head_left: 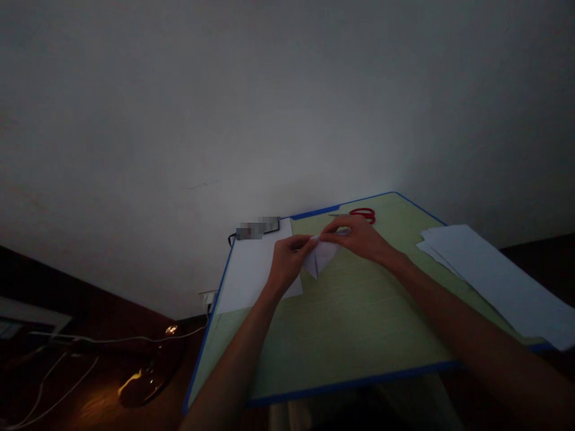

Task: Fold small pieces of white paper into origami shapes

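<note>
My left hand (287, 260) and my right hand (357, 236) meet over a small folded piece of white paper (320, 258) near the far middle of a green table top with a blue edge (341, 335). Both hands pinch the paper's upper edge, fingers pressed together. The folded paper points downward like a wedge and rests on or just above the table. Part of it is hidden by my fingers.
A white sheet (249, 272) lies at the table's far left under my left wrist. A stack of white sheets (498, 281) overhangs the right side. Red-handled scissors (363, 214) lie at the far edge. A dark object (258, 229) sits at the far left corner. White cables (67, 365) run below left.
</note>
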A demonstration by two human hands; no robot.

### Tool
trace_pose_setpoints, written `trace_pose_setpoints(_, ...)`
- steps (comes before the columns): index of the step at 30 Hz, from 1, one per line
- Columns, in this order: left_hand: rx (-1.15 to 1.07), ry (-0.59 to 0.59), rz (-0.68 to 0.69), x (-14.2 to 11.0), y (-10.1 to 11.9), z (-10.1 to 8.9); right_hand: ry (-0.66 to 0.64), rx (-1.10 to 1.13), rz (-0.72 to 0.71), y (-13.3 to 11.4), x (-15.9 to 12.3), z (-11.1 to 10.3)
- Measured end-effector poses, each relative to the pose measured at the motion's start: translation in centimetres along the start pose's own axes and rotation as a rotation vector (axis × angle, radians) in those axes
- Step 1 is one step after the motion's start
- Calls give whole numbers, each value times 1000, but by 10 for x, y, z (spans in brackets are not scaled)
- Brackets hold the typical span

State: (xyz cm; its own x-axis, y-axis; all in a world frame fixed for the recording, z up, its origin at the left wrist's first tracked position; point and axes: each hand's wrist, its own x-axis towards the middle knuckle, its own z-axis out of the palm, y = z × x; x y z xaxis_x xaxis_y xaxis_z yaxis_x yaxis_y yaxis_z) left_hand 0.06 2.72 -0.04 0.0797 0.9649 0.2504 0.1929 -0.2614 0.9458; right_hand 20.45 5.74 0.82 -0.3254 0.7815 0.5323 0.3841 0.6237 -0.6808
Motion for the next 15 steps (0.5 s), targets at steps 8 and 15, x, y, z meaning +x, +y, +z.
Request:
trace_pose_setpoints(8,30,10,15,0,2,1,-10,-24,-14,3,1,0)
trace_pose_setpoints(15,39,9,17,-1,4,1,-10,-58,-20,7,1,1)
